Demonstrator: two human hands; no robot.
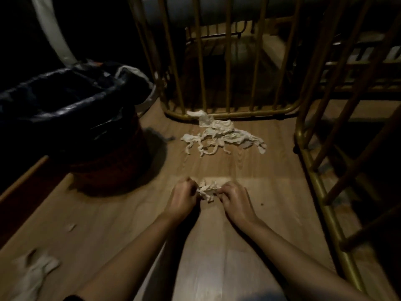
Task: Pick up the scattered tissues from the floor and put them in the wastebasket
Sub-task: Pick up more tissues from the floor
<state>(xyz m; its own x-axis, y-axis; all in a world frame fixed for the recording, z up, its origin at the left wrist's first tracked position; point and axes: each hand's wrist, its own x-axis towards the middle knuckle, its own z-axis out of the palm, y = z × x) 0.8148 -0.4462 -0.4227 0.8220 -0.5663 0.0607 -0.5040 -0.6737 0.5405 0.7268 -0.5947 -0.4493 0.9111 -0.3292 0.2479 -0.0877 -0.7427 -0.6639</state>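
Note:
A crumpled white tissue wad (207,189) hangs just above the wooden floor, pinched between both hands. My left hand (183,197) grips its left side and my right hand (234,199) grips its right side. Farther ahead, a larger heap of torn tissue strips (221,134) lies on the floor against the golden metal frame. Another tissue (35,271) lies at the lower left, with a small scrap (71,227) nearby. The wastebasket (71,120), lined with a black bag, stands at the left, apart from my hands.
A golden barred metal frame (230,115) closes off the floor ahead. A golden ladder-like frame (321,192) runs down the right side. A pale curved object (54,33) stands behind the wastebasket. The scene is dim.

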